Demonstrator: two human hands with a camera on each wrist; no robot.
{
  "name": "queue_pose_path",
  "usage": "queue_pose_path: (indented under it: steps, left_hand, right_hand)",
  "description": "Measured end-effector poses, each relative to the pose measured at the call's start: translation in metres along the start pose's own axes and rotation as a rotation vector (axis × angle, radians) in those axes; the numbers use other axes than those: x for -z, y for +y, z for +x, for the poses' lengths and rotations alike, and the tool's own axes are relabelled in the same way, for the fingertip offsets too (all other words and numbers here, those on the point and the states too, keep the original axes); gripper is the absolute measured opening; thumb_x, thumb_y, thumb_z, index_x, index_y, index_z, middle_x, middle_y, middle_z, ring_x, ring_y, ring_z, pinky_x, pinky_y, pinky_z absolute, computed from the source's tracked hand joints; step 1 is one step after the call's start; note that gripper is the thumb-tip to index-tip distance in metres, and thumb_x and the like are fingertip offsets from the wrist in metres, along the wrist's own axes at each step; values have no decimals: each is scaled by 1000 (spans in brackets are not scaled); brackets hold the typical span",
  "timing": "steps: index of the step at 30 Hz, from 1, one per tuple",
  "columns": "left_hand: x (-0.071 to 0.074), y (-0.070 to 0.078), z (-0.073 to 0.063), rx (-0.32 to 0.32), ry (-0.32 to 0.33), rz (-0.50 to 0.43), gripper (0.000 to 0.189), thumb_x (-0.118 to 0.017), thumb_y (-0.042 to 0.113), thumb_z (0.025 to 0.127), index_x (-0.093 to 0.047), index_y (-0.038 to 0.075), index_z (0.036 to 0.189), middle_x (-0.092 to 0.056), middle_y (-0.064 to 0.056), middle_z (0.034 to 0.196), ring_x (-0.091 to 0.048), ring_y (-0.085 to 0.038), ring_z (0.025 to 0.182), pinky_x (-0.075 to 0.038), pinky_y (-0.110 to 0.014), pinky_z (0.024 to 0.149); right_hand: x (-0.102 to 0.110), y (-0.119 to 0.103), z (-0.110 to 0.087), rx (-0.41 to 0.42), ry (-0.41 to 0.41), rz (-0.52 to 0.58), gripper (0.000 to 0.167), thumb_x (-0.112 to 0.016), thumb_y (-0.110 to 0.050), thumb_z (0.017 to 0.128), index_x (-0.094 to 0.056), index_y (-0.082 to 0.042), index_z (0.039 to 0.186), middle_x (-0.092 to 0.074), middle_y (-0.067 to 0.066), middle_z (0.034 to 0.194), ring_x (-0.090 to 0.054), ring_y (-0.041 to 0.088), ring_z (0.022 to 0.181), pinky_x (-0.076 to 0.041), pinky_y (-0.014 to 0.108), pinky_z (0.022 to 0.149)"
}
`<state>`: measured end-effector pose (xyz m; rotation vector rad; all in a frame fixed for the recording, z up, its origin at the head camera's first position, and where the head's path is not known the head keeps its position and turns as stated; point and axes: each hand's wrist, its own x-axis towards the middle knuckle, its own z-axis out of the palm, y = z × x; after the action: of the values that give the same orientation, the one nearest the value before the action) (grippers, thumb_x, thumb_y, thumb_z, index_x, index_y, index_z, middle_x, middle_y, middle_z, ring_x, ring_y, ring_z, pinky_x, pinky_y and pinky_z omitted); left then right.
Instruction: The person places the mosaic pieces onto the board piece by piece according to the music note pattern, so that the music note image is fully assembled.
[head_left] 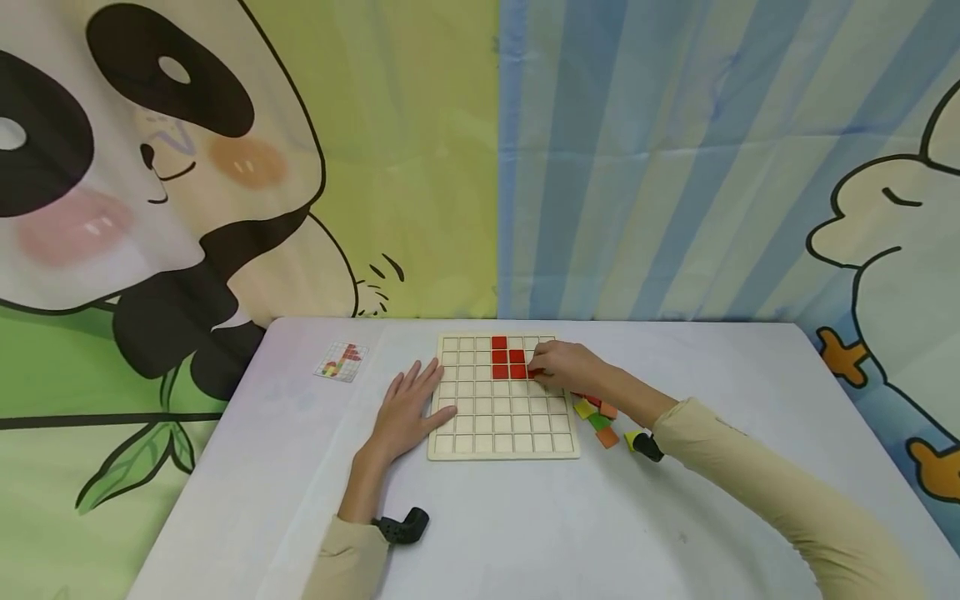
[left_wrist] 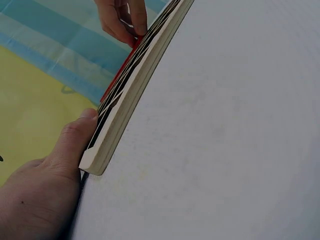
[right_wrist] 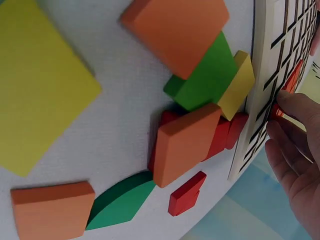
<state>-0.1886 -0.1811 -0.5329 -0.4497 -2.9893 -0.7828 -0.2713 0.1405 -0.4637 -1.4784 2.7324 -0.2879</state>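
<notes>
Yellow tile (right_wrist: 42, 90) closest; right hand (head_left: 567, 367) pinches red tile (right_wrist: 275, 112), probably placing it, likely needs squaring up; left hand (head_left: 401, 417) spread against grid board (head_left: 502, 456).

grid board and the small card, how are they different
The grid board is much larger than the small card. The grid board bears red tiles, while the small card shows a pattern with red and yellow. The left hand touches the grid board; neither hand touches the small card. Both have grid lines and lie on the white table.

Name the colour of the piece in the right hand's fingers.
Red; the piece shows best in the right wrist view.
</notes>
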Motion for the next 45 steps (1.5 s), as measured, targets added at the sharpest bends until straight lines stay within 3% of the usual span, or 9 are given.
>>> queue_pose_path:
  steps: [8,14,22,27,32,37,45]
  left_hand:
    - [3,-1,-1,3,-4,0,83,-67,50,97,-35,8,162,-28,-9,171,-17,-36,160,-10,-59,129]
    - [4,-2,-2,18,-19,3,84,-65,51,97,-33,9,163,-26,-7,172,-15,-35,161,-8,-57,130]
    - [4,-3,-2,9,-7,4,84,-67,50,97,-34,8,162,-27,-9,171,-16,-36,161,-9,-58,129]
    - [3,-3,-2,-11,15,7,83,-66,50,97,-35,7,161,-29,-10,171,-18,-37,160,-11,-59,129]
    - [3,-4,-1,-4,15,2,83,-66,50,97,-35,8,161,-28,-9,171,-17,-37,160,-10,-58,129]
    - [3,-2,-1,12,-15,-13,84,-65,52,97,-33,9,162,-25,-7,172,-14,-35,161,-8,-57,130]
    - [-1,-1,0,3,-13,-6,84,-66,52,97,-33,10,163,-26,-7,172,-15,-35,161,-8,-57,130]
  right_hand:
    - [2,-4,-4,-8,24,-71,21,-78,-14,93,-78,-9,113,-69,10,107,-66,24,96,-60,26,68]
    - [22,4,-25,-171,-9,-30,39,-78,-14,92,-71,-7,130,-69,13,117,-66,26,98,-60,30,68]
    - [34,33,-65,-329,-52,-23,40,-79,-9,91,-71,-3,130,-69,15,117,-67,27,97,-63,37,77]
    - [34,43,-81,-368,-72,-18,39,-79,-7,90,-72,-2,128,-70,17,116,-69,30,99,-64,41,81]
    - [31,47,-87,-348,-62,1,35,-79,-5,90,-74,-3,124,-70,14,112,-69,27,94,-63,37,78]
    - [27,47,-87,-268,-53,11,28,-77,-1,90,-77,-4,118,-69,13,108,-67,23,87,-62,33,74]
    - [21,52,-78,-226,-106,-42,23,-76,-2,91,-79,-3,114,-71,13,108,-68,27,93,-63,37,80]
